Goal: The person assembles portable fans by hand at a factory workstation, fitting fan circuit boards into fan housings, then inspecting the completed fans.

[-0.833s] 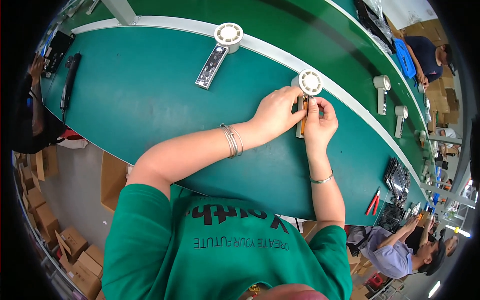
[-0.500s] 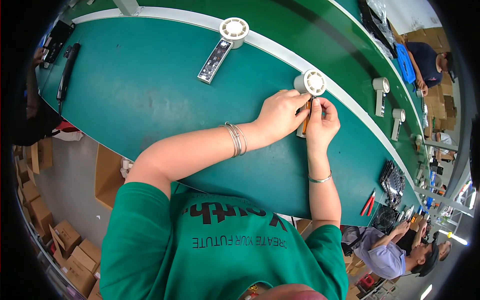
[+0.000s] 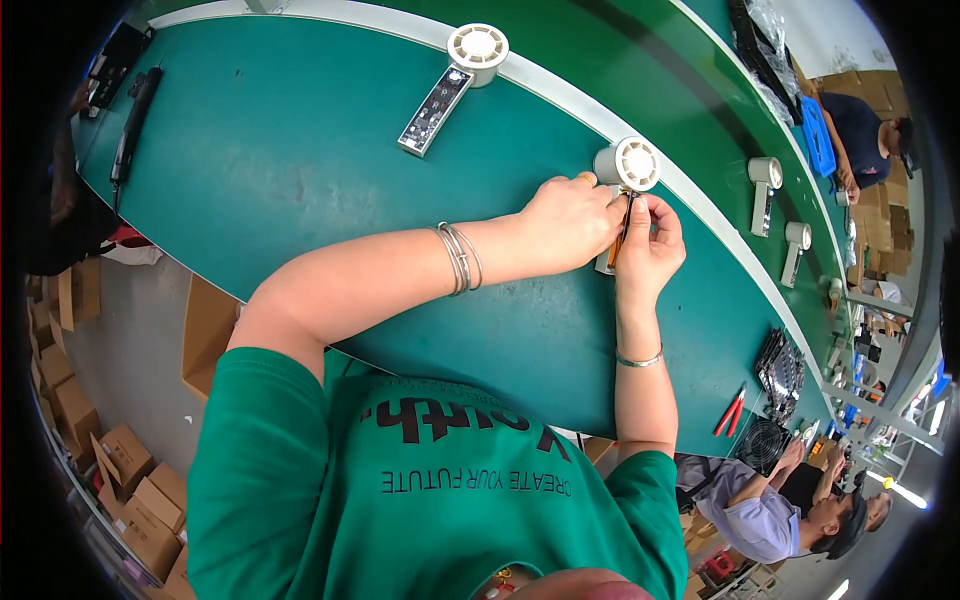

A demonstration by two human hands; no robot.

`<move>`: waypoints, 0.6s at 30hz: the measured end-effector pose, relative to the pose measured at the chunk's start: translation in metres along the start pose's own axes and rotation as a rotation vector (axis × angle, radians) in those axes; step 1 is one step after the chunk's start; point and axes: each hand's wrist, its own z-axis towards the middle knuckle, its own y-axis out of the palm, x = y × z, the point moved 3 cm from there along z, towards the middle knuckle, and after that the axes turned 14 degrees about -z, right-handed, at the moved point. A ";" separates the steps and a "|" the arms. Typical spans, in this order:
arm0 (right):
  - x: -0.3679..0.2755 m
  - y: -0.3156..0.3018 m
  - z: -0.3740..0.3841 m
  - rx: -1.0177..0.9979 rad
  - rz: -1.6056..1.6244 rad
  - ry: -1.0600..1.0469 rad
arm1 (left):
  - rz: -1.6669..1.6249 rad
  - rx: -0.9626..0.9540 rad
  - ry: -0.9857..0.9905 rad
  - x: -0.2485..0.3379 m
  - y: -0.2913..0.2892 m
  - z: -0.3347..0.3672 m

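Note:
A white handheld fan (image 3: 636, 164) with a round slotted head lies on the green table at its far edge. Its open handle, with an orange-brown part inside, runs toward me under my fingers. Reaching in from the left, my left hand (image 3: 575, 225) is closed around the handle just below the head, its fingertips partly hidden. On the other side, my right hand (image 3: 648, 248) pinches a thin dark piece, perhaps a wire, at the upper handle between thumb and index finger. A second handheld fan (image 3: 478, 52) with an exposed circuit board (image 3: 436, 112) lies farther left.
Red-handled pliers (image 3: 733, 412) lie at right, near a pile of black parts (image 3: 780, 372) and a black round grille (image 3: 763, 443). A black corded tool (image 3: 135, 128) is at far left. More fans (image 3: 765, 180) lie on the green conveyor beyond the ledge. Co-workers sit nearby.
My left hand has shifted slightly right, its fingers now tucked closer to the handle beneath the fan head. My right hand keeps its pinch. The whole view has tilted a little.

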 end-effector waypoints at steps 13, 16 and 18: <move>0.002 0.001 0.000 0.014 0.054 -0.031 | 0.029 0.046 -0.006 0.005 0.000 -0.008; 0.003 0.001 0.000 0.011 0.048 -0.032 | 0.045 0.051 -0.031 0.005 0.001 -0.008; 0.004 0.001 0.000 0.009 0.048 -0.024 | 0.050 0.062 -0.039 0.003 0.000 -0.007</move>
